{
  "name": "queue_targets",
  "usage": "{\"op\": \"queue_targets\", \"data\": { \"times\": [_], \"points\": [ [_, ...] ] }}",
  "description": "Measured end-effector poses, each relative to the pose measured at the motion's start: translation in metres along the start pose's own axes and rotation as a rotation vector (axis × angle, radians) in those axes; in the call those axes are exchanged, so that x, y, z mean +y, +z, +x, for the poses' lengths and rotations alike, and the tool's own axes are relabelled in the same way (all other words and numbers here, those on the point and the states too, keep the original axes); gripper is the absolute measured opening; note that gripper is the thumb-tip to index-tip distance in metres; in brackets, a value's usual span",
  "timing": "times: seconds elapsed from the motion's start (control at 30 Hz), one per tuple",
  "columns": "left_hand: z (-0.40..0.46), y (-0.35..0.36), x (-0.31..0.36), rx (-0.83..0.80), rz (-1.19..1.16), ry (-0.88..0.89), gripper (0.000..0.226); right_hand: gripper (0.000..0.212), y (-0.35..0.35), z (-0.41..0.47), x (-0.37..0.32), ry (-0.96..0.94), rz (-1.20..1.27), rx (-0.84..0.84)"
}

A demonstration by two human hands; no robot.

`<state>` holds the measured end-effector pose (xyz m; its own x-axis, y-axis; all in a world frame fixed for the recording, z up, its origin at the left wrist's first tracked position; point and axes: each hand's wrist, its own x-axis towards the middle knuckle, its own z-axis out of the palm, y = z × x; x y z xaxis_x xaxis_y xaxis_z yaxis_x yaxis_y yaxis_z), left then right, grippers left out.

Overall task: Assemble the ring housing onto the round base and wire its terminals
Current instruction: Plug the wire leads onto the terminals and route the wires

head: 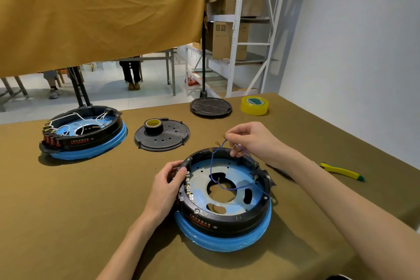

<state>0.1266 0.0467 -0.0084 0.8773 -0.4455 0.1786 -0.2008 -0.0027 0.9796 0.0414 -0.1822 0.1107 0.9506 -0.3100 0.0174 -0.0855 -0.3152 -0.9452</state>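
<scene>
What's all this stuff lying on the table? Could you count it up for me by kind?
Ring assemblies on blue bases: 2
Loose black round discs: 2
Tape rolls: 2
Yellow-green tool: 1
Blue wire bundle: 1
Total: 8

The black ring housing (227, 218) sat level on the blue round base (223, 237), its left rim under the left hand (169, 185). Blue wires (218, 166) — thin, tipped with small brass terminals — rose from the pale inner plate (cut with openings) up to the right hand (247, 141), pinched in its fingertips.
</scene>
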Motion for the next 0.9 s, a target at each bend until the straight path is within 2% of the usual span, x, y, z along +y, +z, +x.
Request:
{"op": "queue_targets", "data": {
  "times": [0.2,0.47,0.7,0.8,0.9],
  "points": [
    [0.002,0.0,-0.001,0.001,0.008,-0.012,0.016,0.01,-0.01,-0.001,-0.009,0.073,0.308,-0.046],
    [0.003,0.001,-0.002,-0.003,-0.004,-0.029,0.017,0.02,-0.013,-0.004,-0.022,-0.022,0.555,-0.18],
    [0.004,-0.001,-0.002,-0.018,-0.007,-0.02,0.017,0.024,-0.006,-0.008,-0.031,-0.062,0.57,-0.221],
    [0.003,0.0,-0.002,-0.025,0.011,-0.031,0.017,0.023,-0.001,-0.008,-0.027,-0.082,0.471,-0.156],
    [0.002,0.002,0.009,0.114,0.12,0.096,0.021,0.021,0.001,-0.006,-0.022,-0.087,0.283,-0.053]
  ]
}}
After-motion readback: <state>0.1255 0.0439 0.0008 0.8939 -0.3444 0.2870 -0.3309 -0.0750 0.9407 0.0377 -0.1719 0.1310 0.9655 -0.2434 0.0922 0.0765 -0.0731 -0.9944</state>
